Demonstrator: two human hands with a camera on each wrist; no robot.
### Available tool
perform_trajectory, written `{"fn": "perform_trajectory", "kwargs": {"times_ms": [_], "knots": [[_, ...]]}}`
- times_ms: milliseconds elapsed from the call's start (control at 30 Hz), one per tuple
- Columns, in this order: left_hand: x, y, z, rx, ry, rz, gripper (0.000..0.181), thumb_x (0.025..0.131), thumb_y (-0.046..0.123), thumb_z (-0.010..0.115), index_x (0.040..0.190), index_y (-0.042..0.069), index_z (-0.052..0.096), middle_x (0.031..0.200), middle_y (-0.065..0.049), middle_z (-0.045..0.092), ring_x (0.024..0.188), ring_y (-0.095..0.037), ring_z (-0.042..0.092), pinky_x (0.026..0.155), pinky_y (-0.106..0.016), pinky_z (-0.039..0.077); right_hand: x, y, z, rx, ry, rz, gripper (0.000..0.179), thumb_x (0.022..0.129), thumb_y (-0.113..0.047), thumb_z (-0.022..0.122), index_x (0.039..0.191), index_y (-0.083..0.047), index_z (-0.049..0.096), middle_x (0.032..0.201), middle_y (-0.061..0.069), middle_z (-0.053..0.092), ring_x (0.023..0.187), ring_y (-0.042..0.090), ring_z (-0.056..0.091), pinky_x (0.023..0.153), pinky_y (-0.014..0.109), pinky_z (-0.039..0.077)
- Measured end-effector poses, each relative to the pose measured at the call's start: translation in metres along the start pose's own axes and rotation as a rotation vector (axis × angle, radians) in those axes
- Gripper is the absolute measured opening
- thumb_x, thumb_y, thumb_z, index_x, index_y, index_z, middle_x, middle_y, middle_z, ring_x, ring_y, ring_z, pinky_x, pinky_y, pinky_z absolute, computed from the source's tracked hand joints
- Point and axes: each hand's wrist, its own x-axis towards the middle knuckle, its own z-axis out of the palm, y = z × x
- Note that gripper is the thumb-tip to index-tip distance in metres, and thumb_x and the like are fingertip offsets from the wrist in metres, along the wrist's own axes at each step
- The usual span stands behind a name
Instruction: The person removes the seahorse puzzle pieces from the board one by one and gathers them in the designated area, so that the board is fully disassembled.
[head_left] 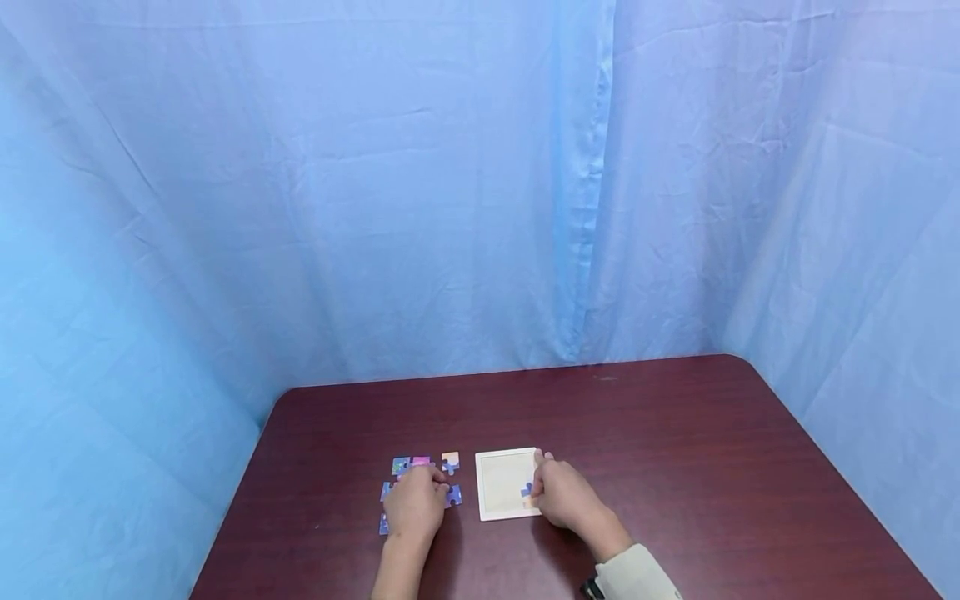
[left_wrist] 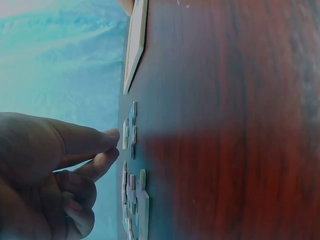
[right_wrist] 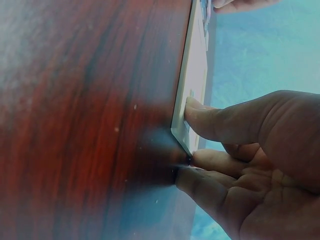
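Observation:
On the table lies a square puzzle tray (head_left: pixel 491 487) with a pale raised rim. In its near right corner sits a jigsaw piece (head_left: pixel 527 491), partly covered by my right hand (head_left: pixel 566 493). That hand holds the tray by its right side, thumb (right_wrist: pixel 202 119) on top and fingers against the outer edge. My left hand (head_left: pixel 417 500) hovers over loose jigsaw pieces (head_left: pixel 401 466) left of the tray, hiding several of them. Its thumb and forefinger tips (left_wrist: pixel 111 135) come close together just above the pieces, with nothing seen between them.
A peach and blue piece (head_left: pixel 450 459) lies between the other pieces and the tray. A purple-blue piece (head_left: pixel 454 495) shows beside the left fingers. The dark red table (head_left: pixel 675 442) meets blue curtains (head_left: pixel 420 208) behind and at both sides.

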Motion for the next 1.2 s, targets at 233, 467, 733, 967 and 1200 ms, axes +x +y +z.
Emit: {"fn": "perform_trajectory", "kwargs": {"times_ms": [233, 467, 733, 967, 1200], "knots": [[-0.001, 0.003, 0.006, 0.015, 0.008, 0.017, 0.009, 0.081, 0.009, 0.084, 0.078, 0.014, 0.077, 0.074, 0.001, 0.074, 0.065, -0.018, 0.069, 0.056, -0.042, 0.051, 0.002, 0.001, 0.001, -0.006, 0.020, -0.016, 0.031, 0.074, 0.008, 0.077, 0.062, -0.015, 0.060, 0.123, 0.027, 0.075, 0.104, 0.032, 0.076, 0.068, 0.034, 0.051], [0.000, 0.006, 0.008, 0.017, 0.010, 0.013, 0.009, 0.083, 0.009, 0.083, 0.080, 0.015, 0.077, 0.078, -0.001, 0.074, 0.068, -0.021, 0.071, 0.057, -0.045, 0.052, 0.001, 0.000, 0.001, -0.004, 0.021, -0.026, 0.032, 0.074, 0.008, 0.077, 0.061, -0.015, 0.058, 0.126, 0.028, 0.073, 0.107, 0.034, 0.076, 0.070, 0.036, 0.052], [-0.010, 0.031, 0.018, -0.026, -0.002, 0.240, 0.009, 0.080, 0.013, 0.087, 0.080, 0.017, 0.078, 0.078, 0.004, 0.073, 0.066, -0.011, 0.067, 0.057, -0.032, 0.050, 0.002, 0.000, -0.002, 0.002, 0.004, 0.012, 0.025, 0.074, 0.005, 0.082, 0.081, -0.011, 0.064, 0.118, 0.022, 0.077, 0.118, 0.040, 0.072, 0.086, 0.047, 0.056], [-0.022, 0.059, 0.035, -0.024, -0.070, 0.369, 0.014, 0.077, 0.019, 0.089, 0.087, 0.016, 0.080, 0.079, 0.007, 0.069, 0.064, -0.012, 0.065, 0.056, -0.029, 0.048, 0.003, 0.001, -0.002, 0.007, -0.005, 0.015, 0.025, 0.075, 0.001, 0.085, 0.098, -0.005, 0.078, 0.123, 0.024, 0.076, 0.126, 0.046, 0.068, 0.101, 0.055, 0.056], [-0.024, 0.072, 0.047, 0.020, -0.078, 0.401, 0.014, 0.079, 0.021, 0.088, 0.091, 0.016, 0.082, 0.079, 0.005, 0.068, 0.065, -0.016, 0.067, 0.057, -0.033, 0.052, 0.003, 0.003, -0.002, 0.028, -0.010, -0.011, 0.020, 0.077, -0.008, 0.090, 0.094, -0.005, 0.081, 0.133, 0.028, 0.070, 0.131, 0.047, 0.065, 0.104, 0.055, 0.054]]}}
